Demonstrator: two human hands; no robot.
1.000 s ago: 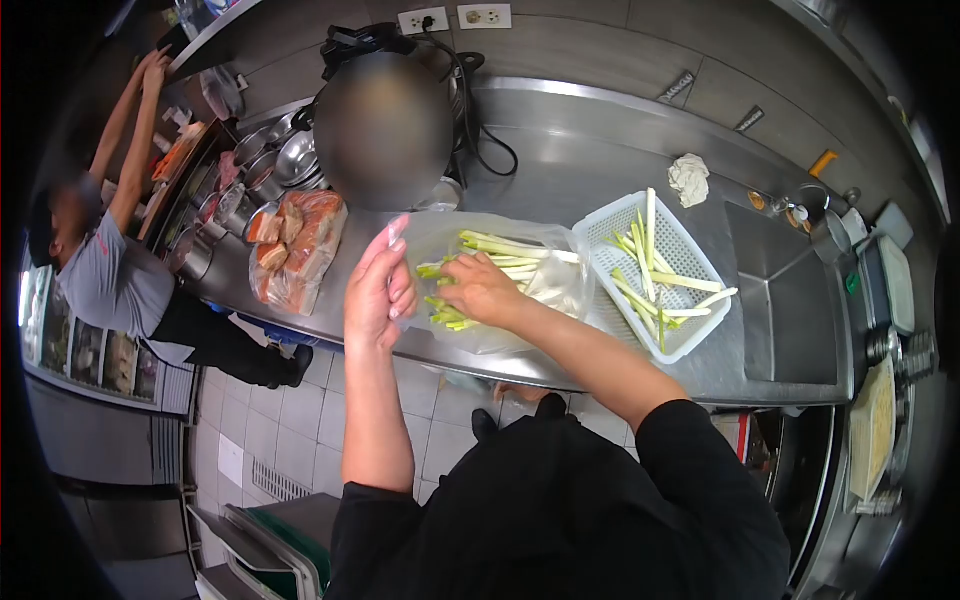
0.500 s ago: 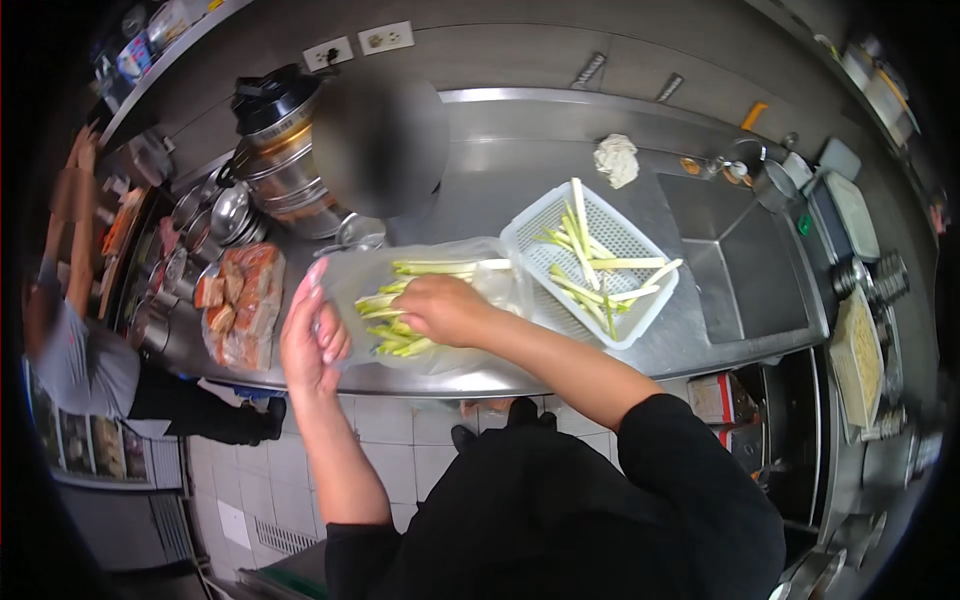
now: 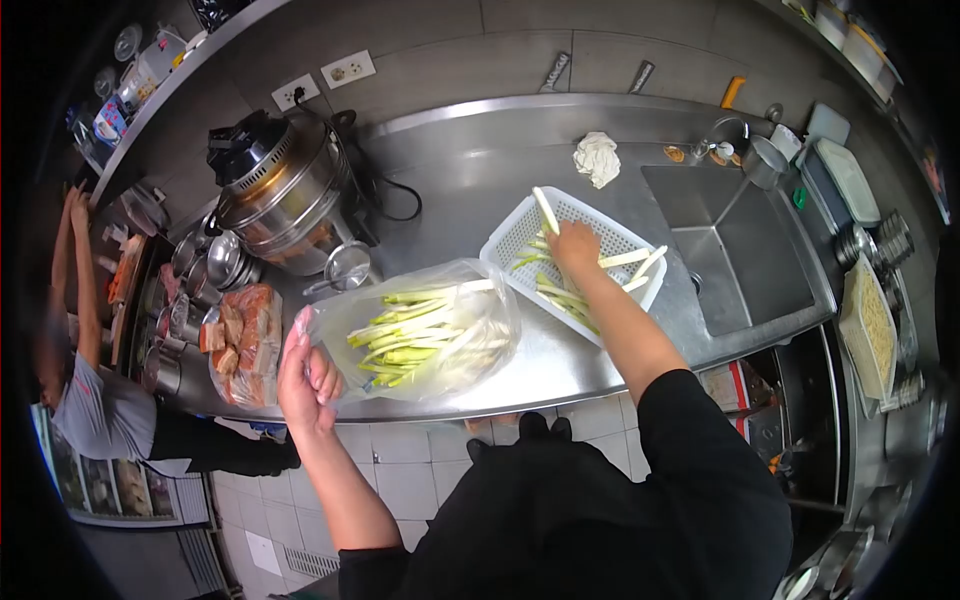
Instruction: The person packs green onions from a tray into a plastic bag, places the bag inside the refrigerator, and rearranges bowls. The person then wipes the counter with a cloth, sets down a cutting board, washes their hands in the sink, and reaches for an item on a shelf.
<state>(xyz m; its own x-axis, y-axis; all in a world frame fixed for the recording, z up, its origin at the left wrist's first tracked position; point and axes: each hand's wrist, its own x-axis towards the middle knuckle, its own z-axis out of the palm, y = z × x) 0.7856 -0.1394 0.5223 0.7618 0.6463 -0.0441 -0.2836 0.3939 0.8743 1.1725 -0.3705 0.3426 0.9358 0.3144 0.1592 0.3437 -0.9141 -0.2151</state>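
My left hand (image 3: pixel 308 382) is closed on the edge of a clear plastic bag (image 3: pixel 490 350) at the front of the steel counter. Inside the bag lie several green and white stalks (image 3: pixel 405 335). My right hand (image 3: pixel 575 247) reaches into a white perforated basket (image 3: pixel 510 240) to the right of the bag, with its fingers round or on stalks. One pale stalk (image 3: pixel 545 208) sticks up beside its fingers. More stalks (image 3: pixel 625 258) lie in the basket under and beside the hand. The fingertips are partly hidden.
Left of the bag lies bagged meat (image 3: pixel 255 335), with metal bowls (image 3: pixel 228 262) behind. A large steel pot (image 3: pixel 295 205) and a strainer (image 3: pixel 348 265) stand nearby. A white cloth (image 3: pixel 597 159) lies near the sink (image 3: pixel 735 250). A co-worker (image 3: pixel 110 400) stands at the far left, arms raised.
My right hand has left the bag and moved right to the basket. My left hand stays at the bag's edge. The view has shifted.
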